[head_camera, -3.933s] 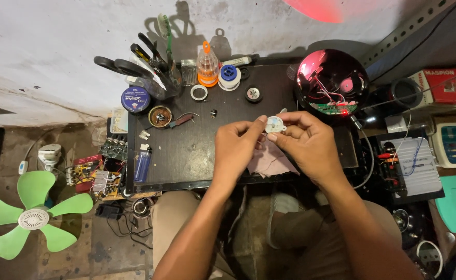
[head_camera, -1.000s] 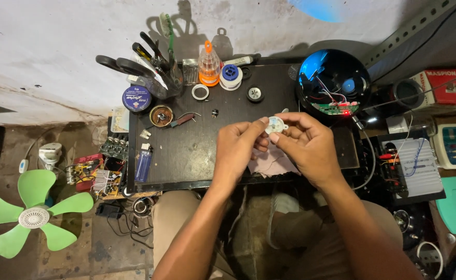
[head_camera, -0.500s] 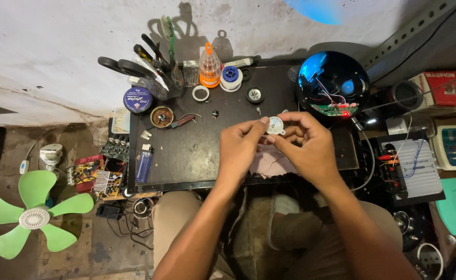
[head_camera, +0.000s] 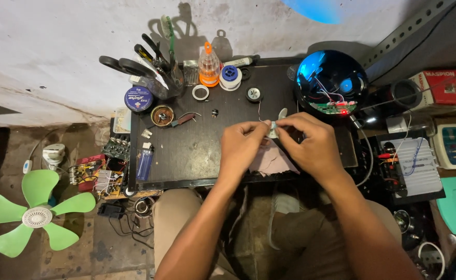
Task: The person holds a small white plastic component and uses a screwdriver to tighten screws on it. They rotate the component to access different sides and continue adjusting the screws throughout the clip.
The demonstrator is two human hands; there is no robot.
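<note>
Both hands meet over the black work board. My left hand and my right hand pinch a small pale round part between their fingertips; a thin wire rises from it. A pinkish cloth lies on the board under my hands. Just behind my right hand sits a dark half-sphere shell with a small circuit board, coloured wires and blue light glinting inside.
At the board's back stand a cup of scissors and tools, an orange-capped bottle, a solder spool, a tape ring and round tins. A blue lighter lies left. A green fan blade lies on the floor; electronics crowd the right.
The shell's inner light went from red to blue. My hands stay together on the small part, turning it a little; nothing else has moved.
</note>
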